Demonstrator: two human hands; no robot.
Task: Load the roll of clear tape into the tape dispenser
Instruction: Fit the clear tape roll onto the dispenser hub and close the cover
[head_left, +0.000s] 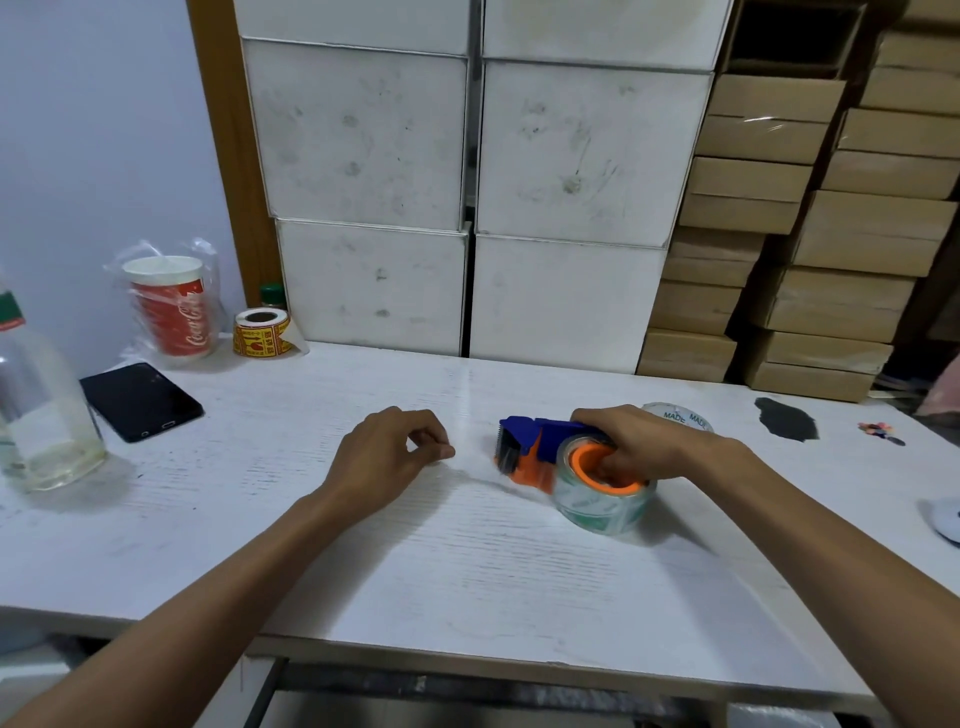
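A blue and orange tape dispenser (530, 441) lies on its side on the white table (467, 571), right of centre. A roll of clear tape (597, 512) sits around its orange hub. My right hand (639, 441) grips the dispenser from above, with fingers reaching into the hub. My left hand (389, 452) hovers just left of the dispenser, thumb and forefinger pinched together; a faint clear strip seems to run from the dispenser's blade end toward it, but I cannot tell if the fingers hold it.
Another tape roll (678, 415) lies behind my right hand. At the left stand a clear bottle (36, 415), a black phone (140, 400), a bagged red cup (171, 306) and a yellow label roll (262, 332). White boxes (467, 208) and brown cartons (805, 234) stack behind.
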